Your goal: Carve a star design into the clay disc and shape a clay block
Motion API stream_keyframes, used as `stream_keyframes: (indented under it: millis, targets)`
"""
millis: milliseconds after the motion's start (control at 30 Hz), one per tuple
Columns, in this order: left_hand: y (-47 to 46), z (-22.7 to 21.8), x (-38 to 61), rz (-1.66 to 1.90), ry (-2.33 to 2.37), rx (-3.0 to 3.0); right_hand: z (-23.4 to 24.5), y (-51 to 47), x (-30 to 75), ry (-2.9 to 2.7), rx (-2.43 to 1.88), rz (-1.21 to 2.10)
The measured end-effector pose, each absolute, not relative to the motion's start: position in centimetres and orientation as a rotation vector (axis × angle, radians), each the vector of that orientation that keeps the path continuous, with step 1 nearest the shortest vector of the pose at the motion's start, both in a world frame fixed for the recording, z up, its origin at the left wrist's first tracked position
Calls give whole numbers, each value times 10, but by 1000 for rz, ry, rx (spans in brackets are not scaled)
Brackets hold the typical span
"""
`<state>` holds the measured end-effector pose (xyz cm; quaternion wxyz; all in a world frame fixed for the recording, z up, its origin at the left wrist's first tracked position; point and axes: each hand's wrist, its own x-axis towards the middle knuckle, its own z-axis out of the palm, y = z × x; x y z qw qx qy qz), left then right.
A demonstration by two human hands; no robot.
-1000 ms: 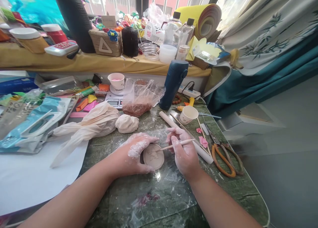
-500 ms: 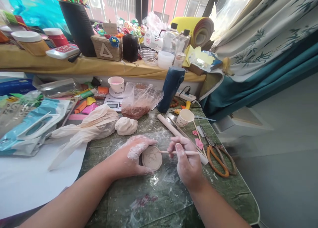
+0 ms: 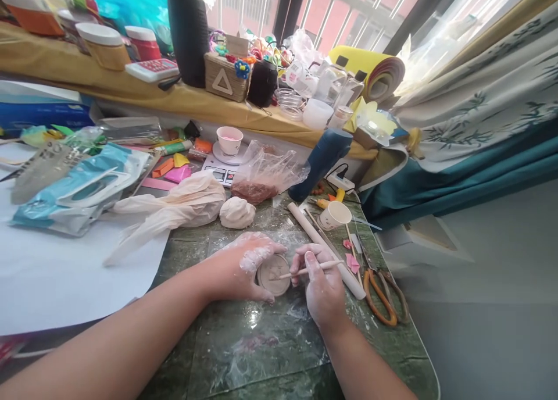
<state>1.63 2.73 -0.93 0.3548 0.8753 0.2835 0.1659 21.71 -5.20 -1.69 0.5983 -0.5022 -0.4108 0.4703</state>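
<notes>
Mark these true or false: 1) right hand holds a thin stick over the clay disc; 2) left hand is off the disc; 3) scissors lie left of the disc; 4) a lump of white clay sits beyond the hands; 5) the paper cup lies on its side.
1) True: the right hand holds a thin stick, tip on the clay disc.
2) False: the left hand cups the disc's edge.
3) False: the scissors lie to its right.
4) True: the clay lump sits beyond them.
5) False: the paper cup stands upright.
</notes>
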Motion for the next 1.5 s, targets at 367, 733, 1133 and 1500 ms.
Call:
stream_keyframes:
  millis: [367, 733, 1133, 1500]
  targets:
    - [28, -5, 17, 415, 707, 2244, -22, -52, 215, -975, -1185, 1108]
    - [28, -4, 18, 365, 765, 2237, -23, -40, 220, -910, -1236, 1042]
    - [28, -7, 18, 419, 765, 2225, -24, -33, 228, -901, -1308, 976]
    - [30, -7, 17, 392, 742, 2244, -22, -24, 235, -868, -1324, 956]
